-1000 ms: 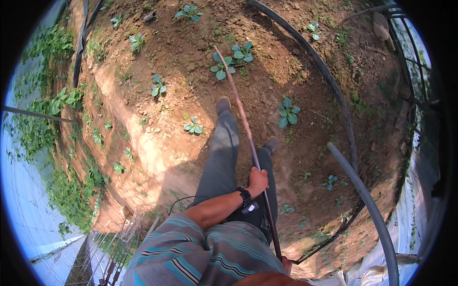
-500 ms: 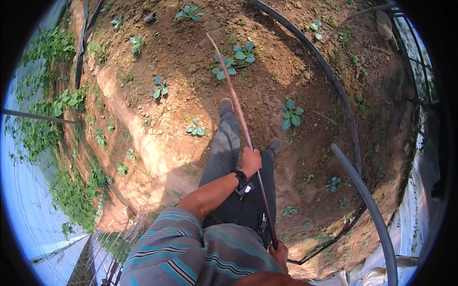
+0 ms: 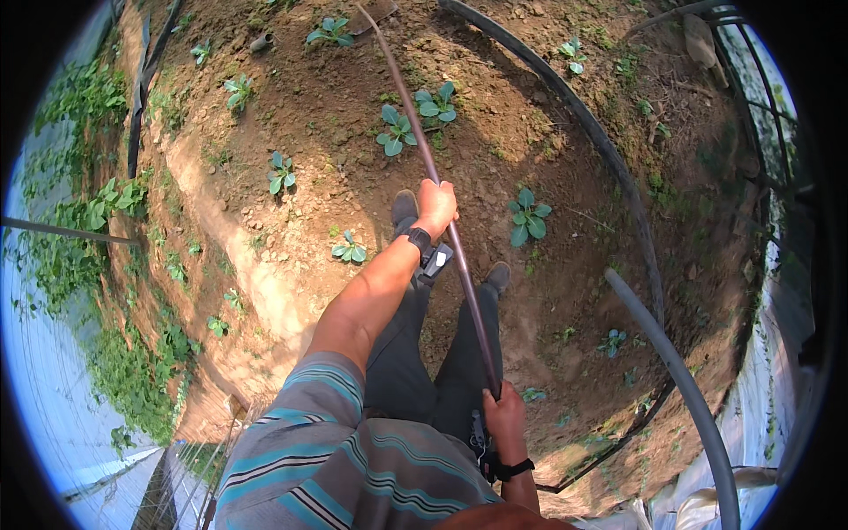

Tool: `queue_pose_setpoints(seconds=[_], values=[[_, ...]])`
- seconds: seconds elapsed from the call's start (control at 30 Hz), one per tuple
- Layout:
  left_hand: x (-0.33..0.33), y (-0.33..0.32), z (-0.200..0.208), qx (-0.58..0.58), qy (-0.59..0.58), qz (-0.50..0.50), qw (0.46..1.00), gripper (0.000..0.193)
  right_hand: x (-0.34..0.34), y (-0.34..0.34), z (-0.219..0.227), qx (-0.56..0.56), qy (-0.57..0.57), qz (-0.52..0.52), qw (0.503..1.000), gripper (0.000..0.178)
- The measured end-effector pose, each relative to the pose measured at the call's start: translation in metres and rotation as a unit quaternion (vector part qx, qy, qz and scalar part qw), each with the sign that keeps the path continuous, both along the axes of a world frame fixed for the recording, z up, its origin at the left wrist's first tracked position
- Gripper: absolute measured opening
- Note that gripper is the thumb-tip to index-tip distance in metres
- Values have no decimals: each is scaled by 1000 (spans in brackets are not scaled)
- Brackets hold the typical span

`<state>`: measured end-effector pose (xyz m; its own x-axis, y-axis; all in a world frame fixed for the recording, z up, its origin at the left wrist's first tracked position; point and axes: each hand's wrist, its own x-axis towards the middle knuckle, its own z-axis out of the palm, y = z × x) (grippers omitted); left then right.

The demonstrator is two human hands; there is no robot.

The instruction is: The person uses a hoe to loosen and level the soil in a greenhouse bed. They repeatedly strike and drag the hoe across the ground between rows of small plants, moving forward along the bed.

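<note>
A long wooden-handled hoe [image 3: 465, 278] slants from my waist up to the far soil. Its blade [image 3: 378, 12] touches or hovers just over the earth at the top edge, close to a leafy seedling [image 3: 330, 33]; which of the two I cannot tell. My left hand [image 3: 436, 210] is closed round the middle of the handle. Near the handle's lower end, by my right thigh, my right hand [image 3: 504, 417] grips it too. Two blue-green seedlings [image 3: 397, 132] grow right beside the shaft, and another seedling [image 3: 528, 217] stands to its right.
More seedlings [image 3: 283, 173] dot the brown soil [image 3: 318, 97]. A black hose [image 3: 609, 146] curves along the right, with a grey pipe [image 3: 680, 371] rising nearer me. Leafy vines [image 3: 132, 371] and plastic sheeting [image 3: 44, 380] line the left.
The hoe has moved away from me, its blade now farther up the bed. Both hands have gone forward with it, and my left arm is stretched out more.
</note>
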<state>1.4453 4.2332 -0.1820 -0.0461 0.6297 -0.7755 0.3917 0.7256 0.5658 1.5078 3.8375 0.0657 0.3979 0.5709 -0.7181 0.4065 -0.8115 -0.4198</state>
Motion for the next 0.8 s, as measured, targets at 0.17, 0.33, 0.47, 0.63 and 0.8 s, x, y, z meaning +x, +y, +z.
queue_pose_setpoints(seconds=[0.17,0.33,0.47,0.63,0.8], values=[[14,-81,10,-41,20,-24,999,30,7,-44,41,-50,54,-67,995,27],[15,-225,81,-143,54,-96,984,32,4,-144,144,-220,51,-52,973,22],[16,-225,95,-146,29,-36,988,29,-6,-157,147,-221,51,-87,970,21],[34,-179,53,-54,38,-51,997,26,-3,-136,84,-106,6,-68,992,23],[59,-254,53,-77,82,-134,985,33,19,-194,111,-172,12,-88,981,23]])
